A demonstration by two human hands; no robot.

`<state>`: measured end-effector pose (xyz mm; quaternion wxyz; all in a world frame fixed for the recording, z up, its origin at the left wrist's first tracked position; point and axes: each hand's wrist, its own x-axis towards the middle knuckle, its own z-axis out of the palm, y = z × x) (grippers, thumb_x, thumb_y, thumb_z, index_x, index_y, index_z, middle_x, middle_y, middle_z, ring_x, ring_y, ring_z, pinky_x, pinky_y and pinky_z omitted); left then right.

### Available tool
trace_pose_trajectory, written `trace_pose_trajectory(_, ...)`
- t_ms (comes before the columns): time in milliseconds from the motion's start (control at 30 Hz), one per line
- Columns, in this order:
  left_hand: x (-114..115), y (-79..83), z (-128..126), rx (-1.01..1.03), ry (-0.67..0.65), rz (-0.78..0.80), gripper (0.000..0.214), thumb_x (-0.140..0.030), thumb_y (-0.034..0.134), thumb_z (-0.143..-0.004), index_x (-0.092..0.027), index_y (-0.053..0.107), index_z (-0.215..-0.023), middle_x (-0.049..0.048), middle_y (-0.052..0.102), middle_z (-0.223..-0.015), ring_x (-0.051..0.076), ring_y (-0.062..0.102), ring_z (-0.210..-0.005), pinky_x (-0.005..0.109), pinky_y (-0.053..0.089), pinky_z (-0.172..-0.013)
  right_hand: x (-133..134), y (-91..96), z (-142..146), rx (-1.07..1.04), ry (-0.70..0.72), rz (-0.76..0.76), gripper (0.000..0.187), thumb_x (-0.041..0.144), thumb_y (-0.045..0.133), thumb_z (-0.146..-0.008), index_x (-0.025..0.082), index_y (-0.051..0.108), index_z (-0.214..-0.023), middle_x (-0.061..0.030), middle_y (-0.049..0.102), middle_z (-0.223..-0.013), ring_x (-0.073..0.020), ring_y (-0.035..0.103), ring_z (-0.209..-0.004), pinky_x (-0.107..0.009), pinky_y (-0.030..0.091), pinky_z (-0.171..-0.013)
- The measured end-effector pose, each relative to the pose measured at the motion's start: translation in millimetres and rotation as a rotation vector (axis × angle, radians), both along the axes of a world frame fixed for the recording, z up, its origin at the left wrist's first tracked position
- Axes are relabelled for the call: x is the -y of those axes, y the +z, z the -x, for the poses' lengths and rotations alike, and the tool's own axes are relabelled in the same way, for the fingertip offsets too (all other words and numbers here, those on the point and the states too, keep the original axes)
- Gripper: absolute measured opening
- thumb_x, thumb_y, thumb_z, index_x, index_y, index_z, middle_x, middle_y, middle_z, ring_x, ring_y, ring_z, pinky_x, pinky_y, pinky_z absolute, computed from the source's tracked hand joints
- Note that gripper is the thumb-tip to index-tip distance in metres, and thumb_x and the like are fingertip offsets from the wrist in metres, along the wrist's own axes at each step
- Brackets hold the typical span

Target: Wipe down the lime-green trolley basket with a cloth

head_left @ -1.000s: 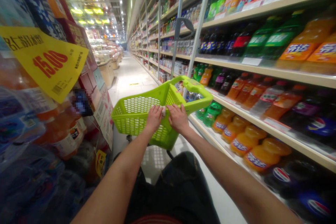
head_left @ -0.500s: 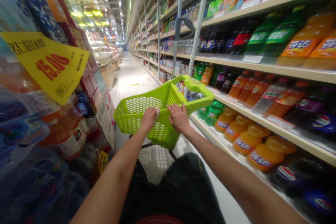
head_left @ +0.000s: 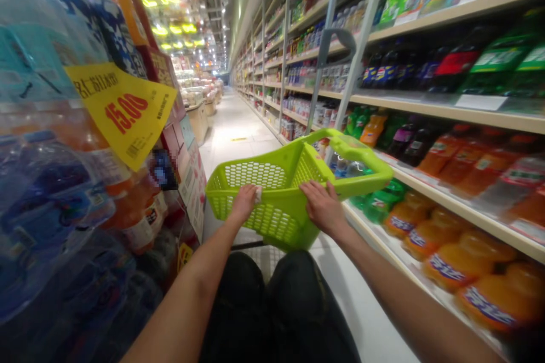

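A lime-green shopping cart with a perforated basket stands in front of my knees in the head view, turned sideways to the aisle. My left hand grips its near rim left of the middle, fingers curled over the edge. Beside those fingertips shows a small white patch that I cannot make out. Farther right, my right hand is closed over the same rim, close to the basket's end panel. The cart's green handle sticks out toward the shelves. Its visible inside holds nothing.
Shelves of soda bottles line the right side, with orange soda bottles on the lowest level. Wrapped drink packs are stacked close on the left, bearing a yellow price sign. A pale aisle floor runs ahead.
My view has swung left, so the cart, shelves and price sign sit farther right. My knees have come closer together beneath the cart. Both hands keep their places on the rim.
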<state>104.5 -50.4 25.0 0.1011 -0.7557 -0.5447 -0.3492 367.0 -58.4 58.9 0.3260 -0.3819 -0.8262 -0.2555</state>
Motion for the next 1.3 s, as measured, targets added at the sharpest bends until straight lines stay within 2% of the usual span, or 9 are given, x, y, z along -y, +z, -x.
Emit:
trace_pose_trajectory(300,-13,5.9,-27,-0.069,-0.120,-0.076,0.026,-0.015,0.043,-0.086,-0.018,0.058,-0.108,0.0099,0.061,-0.108,0.019,0.051,-0.109,0.043,0.041,-0.097,-7,-0.3,-2,-0.009,-0.004,-0.038,0.042,0.011,0.043,-0.076,0.015,0.055,-0.117,-0.0076,0.062,-0.116,-0.0235,0.050,-0.112,-0.044,0.021,-0.104)
trace_pose_trajectory(400,-10,3.4,-13,-0.041,-0.062,-0.025,0.025,-0.015,0.044,-0.086,-0.017,0.059,-0.106,0.0099,0.061,-0.109,0.019,0.052,-0.108,0.042,0.043,-0.095,-10,-0.3,-6,0.026,0.003,-0.032,0.041,0.012,0.043,-0.077,0.015,0.056,-0.115,-0.0074,0.061,-0.118,-0.0234,0.049,-0.113,-0.044,0.021,-0.104)
trace_pose_trajectory(600,0,2.7,36,0.033,0.081,0.023,0.023,-0.017,0.040,-0.088,-0.014,0.060,-0.099,0.0117,0.061,-0.101,0.020,0.054,-0.100,0.042,0.045,-0.090,-11,-1.6,-3,0.012,-0.011,-0.039,0.039,0.013,0.043,-0.078,0.015,0.057,-0.114,-0.0090,0.061,-0.117,-0.0239,0.050,-0.113,-0.045,0.020,-0.104)
trace_pose_trajectory(667,-2,3.4,34,0.039,0.086,0.025,0.024,-0.017,0.039,-0.088,-0.015,0.060,-0.099,0.0116,0.061,-0.101,0.020,0.053,-0.101,0.043,0.045,-0.090,-9,0.7,10,-0.027,-0.061,-0.019,0.040,0.015,0.044,-0.078,0.014,0.056,-0.116,-0.0107,0.061,-0.116,-0.0257,0.049,-0.113,-0.048,0.019,-0.104)
trace_pose_trajectory(733,-8,3.9,20,0.029,0.053,0.032,0.024,-0.017,0.041,-0.087,-0.017,0.059,-0.103,0.0102,0.061,-0.104,0.019,0.052,-0.104,0.042,0.044,-0.092,-9,3.7,28,-0.036,-0.087,0.024,0.040,0.017,0.044,-0.078,0.013,0.055,-0.117,-0.0116,0.061,-0.117,-0.0271,0.048,-0.113,-0.050,0.018,-0.104)
trace_pose_trajectory(833,-19,6.0,-5,-0.007,-0.064,0.079,0.028,-0.017,0.043,-0.085,-0.021,0.055,-0.110,0.0087,0.060,-0.109,0.019,0.052,-0.104,0.042,0.043,-0.094,-13,5.8,51,0.014,-0.049,0.105,0.037,0.019,0.044,-0.079,0.014,0.057,-0.113,-0.0105,0.062,-0.113,-0.0267,0.049,-0.110,-0.050,0.018,-0.103)
trace_pose_trajectory(900,-25,8.5,-11,-0.020,-0.115,0.121,0.029,-0.018,0.044,-0.084,-0.021,0.054,-0.112,0.0090,0.059,-0.109,0.019,0.053,-0.101,0.042,0.043,-0.092,-19,4.4,57,0.040,-0.022,0.134,0.035,0.019,0.044,-0.079,0.015,0.059,-0.110,-0.0097,0.065,-0.108,-0.0255,0.052,-0.106,-0.049,0.019,-0.102)
trace_pose_trajectory(1133,-29,13.1,23,-0.006,-0.067,0.216,0.027,-0.018,0.048,-0.082,-0.019,0.055,-0.108,0.0078,0.060,-0.101,0.018,0.054,-0.092,0.038,0.046,-0.086,-36,-2.0,47,0.071,0.045,0.120,0.035,0.019,0.045,-0.077,0.015,0.059,-0.109,-0.0098,0.065,-0.108,-0.0231,0.053,-0.102,-0.042,0.022,-0.099)
trace_pose_trajectory(1300,-35,8.8,17,0.001,-0.018,0.246,0.025,-0.016,0.049,-0.081,-0.019,0.056,-0.106,0.0084,0.059,-0.100,0.019,0.052,-0.093,0.036,0.045,-0.083,-43,-2.5,44,0.071,0.073,0.115,0.035,0.022,0.047,-0.077,0.013,0.059,-0.109,-0.0102,0.065,-0.107,-0.0228,0.054,-0.101,-0.040,0.022,-0.099)
